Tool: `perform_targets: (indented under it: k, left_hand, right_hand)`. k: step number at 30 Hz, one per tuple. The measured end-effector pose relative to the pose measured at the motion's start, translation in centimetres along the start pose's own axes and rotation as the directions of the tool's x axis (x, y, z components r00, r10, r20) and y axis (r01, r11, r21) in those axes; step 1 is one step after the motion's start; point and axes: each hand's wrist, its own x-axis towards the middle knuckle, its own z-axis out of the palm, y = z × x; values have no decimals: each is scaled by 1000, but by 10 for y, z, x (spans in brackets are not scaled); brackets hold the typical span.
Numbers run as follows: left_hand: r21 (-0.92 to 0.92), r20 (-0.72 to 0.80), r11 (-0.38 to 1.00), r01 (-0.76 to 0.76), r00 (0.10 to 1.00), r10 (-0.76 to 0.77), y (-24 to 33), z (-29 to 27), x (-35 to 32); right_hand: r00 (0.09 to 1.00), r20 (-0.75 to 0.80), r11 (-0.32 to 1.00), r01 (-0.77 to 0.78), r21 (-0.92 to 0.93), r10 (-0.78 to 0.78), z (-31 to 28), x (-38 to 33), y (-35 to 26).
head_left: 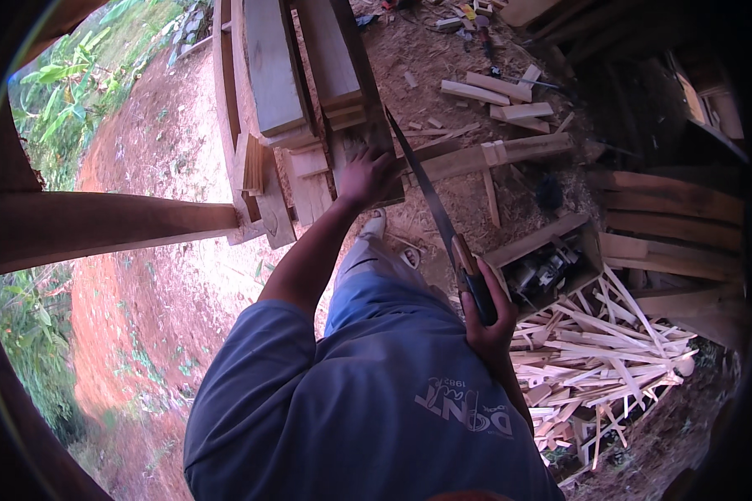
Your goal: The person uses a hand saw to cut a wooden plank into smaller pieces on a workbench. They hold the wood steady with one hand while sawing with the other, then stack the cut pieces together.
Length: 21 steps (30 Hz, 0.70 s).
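Note:
My right hand (491, 321) is closed round the black and wooden handle of a handsaw (428, 188). The long, narrow blade slants up and to the left, its tip beside the right edge of a dark board (348, 144). On the near end of that board lies my left hand (369, 175), fingers stretched out and pressed down on the wood. Just beyond it sit thick, pale planks (273, 75), stacked side by side and pointing away from me. A bundle of thin wooden slats (251, 164) rests at their left. Whether the saw teeth touch the board I cannot tell.
A wooden beam (100, 230) juts in from the left. At right stands an open wooden box (589, 250) with a machine inside, and below it a heap of offcuts (593, 359). Cut blocks (510, 96) lie on the sawdust-covered ground. My feet (374, 224) are under the bench.

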Motion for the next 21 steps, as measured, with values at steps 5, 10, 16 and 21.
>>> perform_targets:
  k: [5, 10, 16, 21]
  left_hand:
    - [4, -15, 1000, -19, 1000, 19, 1, 0, 0]
    - [14, -15, 1000, 1, 1000, -1, 1, 0, 0]
    - [26, 0, 1000, -8, 1000, 8, 2, -1, 1]
    - [15, -27, 999, -31, 999, 32, -3, 3, 0]
  right_hand:
    - [998, 20, 998, -54, 31, 54, 2, 0, -3]
    - [1000, 10, 1000, 1, -6, -1, 4, 1, -4]
    - [1000, -12, 1000, 1, -21, -2, 5, -7, 1]
    - [1000, -13, 1000, -2, -28, 1, 7, -8, 2]
